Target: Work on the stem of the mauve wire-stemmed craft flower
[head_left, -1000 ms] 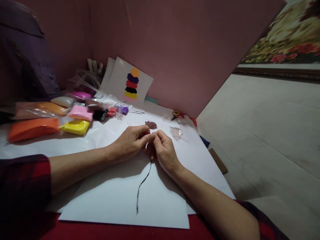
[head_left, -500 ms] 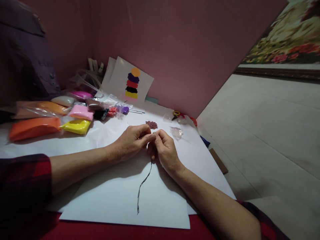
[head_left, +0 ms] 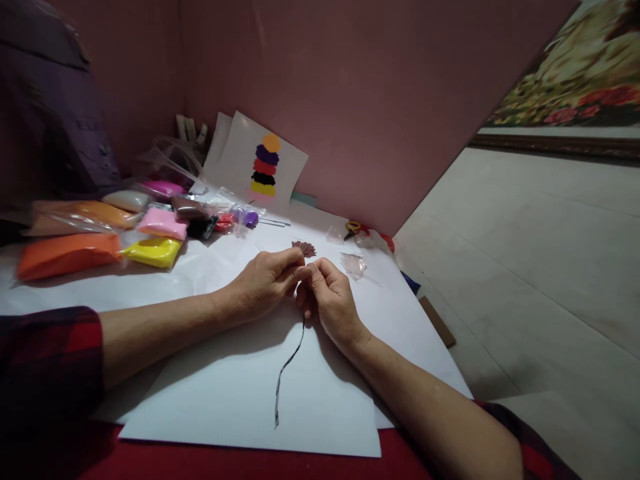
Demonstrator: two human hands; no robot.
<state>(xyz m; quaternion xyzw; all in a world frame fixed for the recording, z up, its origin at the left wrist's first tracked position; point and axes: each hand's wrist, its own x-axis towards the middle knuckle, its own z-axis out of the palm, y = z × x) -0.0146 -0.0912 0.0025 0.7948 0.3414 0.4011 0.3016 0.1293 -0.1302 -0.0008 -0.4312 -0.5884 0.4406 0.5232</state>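
Note:
My left hand (head_left: 267, 277) and my right hand (head_left: 333, 297) meet fingertip to fingertip above a white sheet (head_left: 240, 413). Both are closed in a pinch, and what lies between the fingertips is too small to make out. A thin dark strand (head_left: 281, 377) runs along the sheet, its upper end reaching the underside of my right hand's fingers. Just beyond the fingertips lies a small brown fringed piece (head_left: 305, 249), partly covered by my left hand.
Bags of coloured clay, such as an orange one (head_left: 70, 256) and a yellow one (head_left: 154, 253), lie at the left. A card with coloured patches (head_left: 290, 163) leans on the wall. Yellow-handled scissors (head_left: 353, 228) and clear plastic scraps (head_left: 354, 267) are at the right.

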